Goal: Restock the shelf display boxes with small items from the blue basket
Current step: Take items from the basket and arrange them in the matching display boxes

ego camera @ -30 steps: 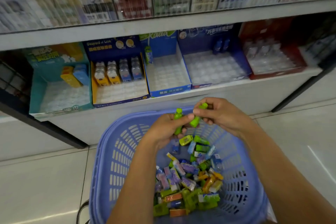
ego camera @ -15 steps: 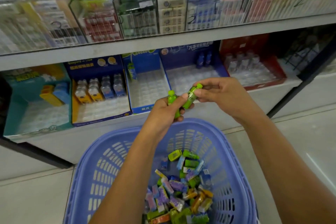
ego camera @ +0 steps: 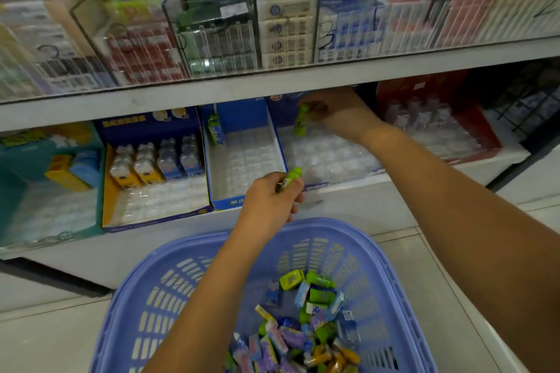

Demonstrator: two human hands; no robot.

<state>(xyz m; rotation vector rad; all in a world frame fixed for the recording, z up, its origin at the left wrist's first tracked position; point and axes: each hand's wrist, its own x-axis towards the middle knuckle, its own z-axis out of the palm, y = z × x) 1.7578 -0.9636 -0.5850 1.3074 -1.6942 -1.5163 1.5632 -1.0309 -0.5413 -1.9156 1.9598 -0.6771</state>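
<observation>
While the right hand (ego camera: 336, 113) pinched a green tube (ego camera: 301, 120) above the tray (ego camera: 327, 157), placing was underway; next, seating it upright below the fingers. The left hand (ego camera: 272, 200) gripped another tube (ego camera: 291, 179).

Two hands (ego camera: 269, 200), five display boxes (ego camera: 242, 157), one blue basket (ego camera: 157, 297)

The right hand (ego camera: 336, 113) pinches an upright green bottle (ego camera: 301, 120) over the clear tray of a dark blue display box (ego camera: 327, 157) on the lower shelf. The left hand (ego camera: 272, 200) grips another green bottle (ego camera: 291, 179) above the blue basket (ego camera: 169, 291), which holds assorted small packets (ego camera: 303, 327).
</observation>
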